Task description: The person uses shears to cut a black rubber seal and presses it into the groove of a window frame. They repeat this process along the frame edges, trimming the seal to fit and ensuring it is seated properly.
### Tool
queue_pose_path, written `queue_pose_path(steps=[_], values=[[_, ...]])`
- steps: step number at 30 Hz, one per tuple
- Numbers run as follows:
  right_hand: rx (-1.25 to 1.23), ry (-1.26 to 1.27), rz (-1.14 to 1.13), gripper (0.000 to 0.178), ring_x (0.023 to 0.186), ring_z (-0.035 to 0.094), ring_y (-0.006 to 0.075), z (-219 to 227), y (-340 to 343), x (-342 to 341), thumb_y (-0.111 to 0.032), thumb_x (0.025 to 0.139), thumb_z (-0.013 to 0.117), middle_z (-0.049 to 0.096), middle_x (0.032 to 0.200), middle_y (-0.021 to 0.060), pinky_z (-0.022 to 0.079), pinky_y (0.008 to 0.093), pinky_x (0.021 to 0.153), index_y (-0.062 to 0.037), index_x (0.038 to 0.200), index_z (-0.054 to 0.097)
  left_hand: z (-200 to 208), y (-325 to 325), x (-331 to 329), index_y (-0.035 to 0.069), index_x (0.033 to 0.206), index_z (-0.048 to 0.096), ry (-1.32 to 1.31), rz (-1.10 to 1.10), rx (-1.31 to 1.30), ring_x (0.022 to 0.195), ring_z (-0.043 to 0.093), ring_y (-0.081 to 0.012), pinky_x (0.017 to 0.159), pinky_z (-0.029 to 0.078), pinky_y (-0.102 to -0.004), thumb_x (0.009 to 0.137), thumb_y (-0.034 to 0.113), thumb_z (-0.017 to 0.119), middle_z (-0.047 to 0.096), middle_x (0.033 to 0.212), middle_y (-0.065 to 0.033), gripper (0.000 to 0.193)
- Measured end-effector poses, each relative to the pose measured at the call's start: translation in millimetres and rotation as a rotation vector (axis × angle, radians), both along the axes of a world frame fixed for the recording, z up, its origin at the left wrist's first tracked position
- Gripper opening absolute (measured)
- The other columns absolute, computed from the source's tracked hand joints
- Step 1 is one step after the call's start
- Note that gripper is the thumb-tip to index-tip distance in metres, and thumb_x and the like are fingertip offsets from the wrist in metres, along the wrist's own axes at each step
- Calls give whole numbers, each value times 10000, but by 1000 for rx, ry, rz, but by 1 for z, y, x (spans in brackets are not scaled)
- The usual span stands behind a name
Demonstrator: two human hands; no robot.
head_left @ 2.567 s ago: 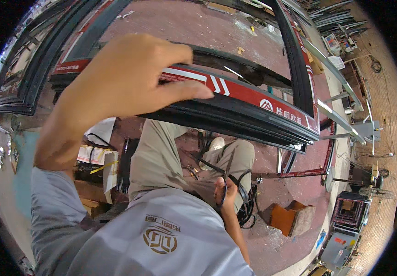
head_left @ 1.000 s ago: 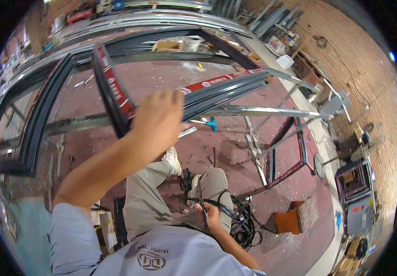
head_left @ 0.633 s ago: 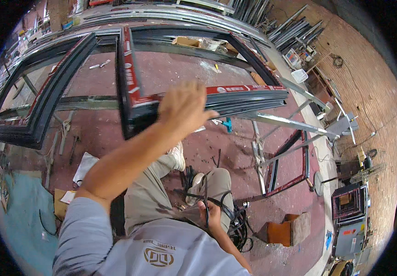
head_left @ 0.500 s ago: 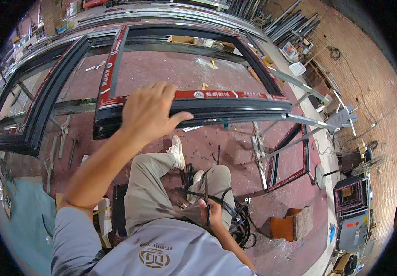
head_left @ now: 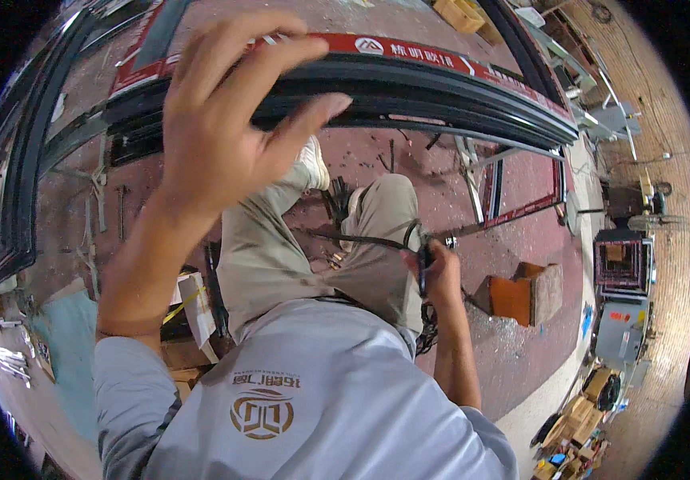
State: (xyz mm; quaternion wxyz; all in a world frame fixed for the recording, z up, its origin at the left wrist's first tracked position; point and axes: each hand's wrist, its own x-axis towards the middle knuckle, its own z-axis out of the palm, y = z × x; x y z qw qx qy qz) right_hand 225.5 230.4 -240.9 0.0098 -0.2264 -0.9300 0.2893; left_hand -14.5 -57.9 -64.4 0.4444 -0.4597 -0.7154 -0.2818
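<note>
A black window frame with red printed film along its top spans the upper middle, raised above the floor. My left hand is over its near side at the left, fingers spread and slightly blurred, gripping nothing; whether it touches the frame I cannot tell. Beside my right knee, my right hand is closed on a black rubber strip. One length of this strip runs left across my lap and another hangs below the hand. Part of what the right hand holds is hidden by the fingers.
A second black frame stands at the far left. An orange-brown block-like stool is on the floor to the right. Cardboard boxes lie by my left side. Smaller frames lean by the brick wall.
My right hand has moved up and right, drawing the black strip with it. The left hand has lifted, its fingers spreading wider. My view has tilted down and closer to the frame.
</note>
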Motion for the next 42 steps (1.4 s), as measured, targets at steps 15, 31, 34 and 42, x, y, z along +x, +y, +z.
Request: queue_pose_path(steps=[15, 31, 34, 42], values=[[-666, 365, -252, 216, 786, 646, 154, -43, 15, 13, 139, 835, 675, 604, 846, 55, 504, 247, 723, -30, 918, 569, -341, 85, 110, 59, 1257, 672, -1188, -514, -400, 1082, 619, -354, 970, 490, -435, 872, 290, 735, 685, 1165, -164, 454], [-682, 784, -534, 271, 878, 664, 203, 38, 35, 28, 68, 822, 751, 641, 965, 50, 547, 336, 828, -89, 921, 553, -199, -2, 63, 38, 1050, 739, -1536, -591, -224, 846, 660, -155, 789, 513, -300, 875, 157, 765, 728, 943, -75, 213], [-798, 975, -432, 319, 847, 660, 204, 47, 36, 20, 56, 798, 777, 639, 936, 52, 564, 352, 797, -106, 876, 513, -175, -15, 57, 25, 1015, 738, -1609, -615, -50, 838, 632, -91, 782, 499, -258, 884, 139, 756, 713, 910, -25, 174], [-770, 894, -315, 348, 865, 641, 218, 59, 15, 18, 11, 803, 772, 608, 929, 74, 538, 366, 822, -109, 871, 453, -165, -12, 64, 8, 1046, 715, -1808, -590, 440, 886, 620, -72, 812, 489, -243, 867, 138, 777, 695, 947, -20, 230]])
